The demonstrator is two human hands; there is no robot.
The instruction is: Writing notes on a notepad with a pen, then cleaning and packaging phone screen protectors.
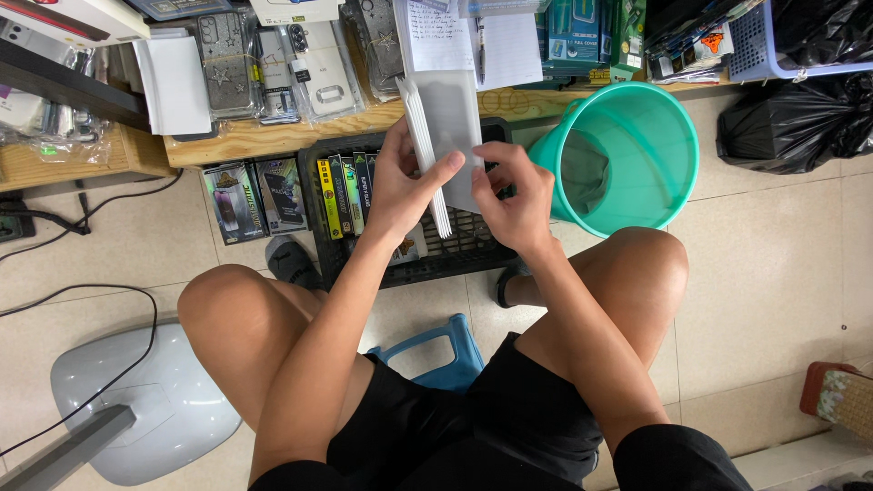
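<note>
The left hand (400, 186) grips a stack of thin white packets (446, 127), fingers curled round it. The right hand (514, 195) pinches the front one at its low edge. The stack is long and flat, pointing up and away, above a black crate (455, 259) with small boxes (346, 195) inside. A green bucket (627, 155) stands just beside it.
</note>
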